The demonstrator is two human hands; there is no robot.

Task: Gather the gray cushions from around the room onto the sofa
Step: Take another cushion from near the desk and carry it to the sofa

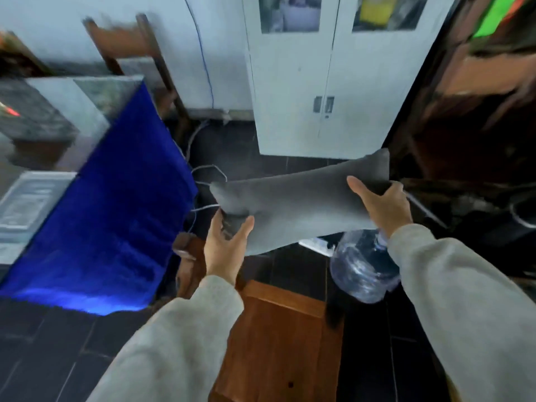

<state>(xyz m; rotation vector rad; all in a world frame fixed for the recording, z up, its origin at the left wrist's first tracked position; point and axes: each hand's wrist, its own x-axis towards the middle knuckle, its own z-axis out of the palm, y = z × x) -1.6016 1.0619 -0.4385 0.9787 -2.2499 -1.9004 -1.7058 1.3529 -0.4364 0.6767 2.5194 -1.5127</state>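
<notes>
A gray cushion [301,204] hangs in the air in front of me, lying flat and stretching from centre to right. My left hand [226,245] grips its near left corner from below, thumb and fingers curled round the fabric. My right hand [380,204] holds its right end, thumb on top and fingers wrapped over the far edge. No sofa shows in this view.
A wooden chair seat [278,338] is right below my arms. A large clear water bottle [362,268] lies on the dark floor at right. A table with a blue cloth [116,216] stands at left, a white cabinet [319,82] ahead, cables [203,181] on the floor.
</notes>
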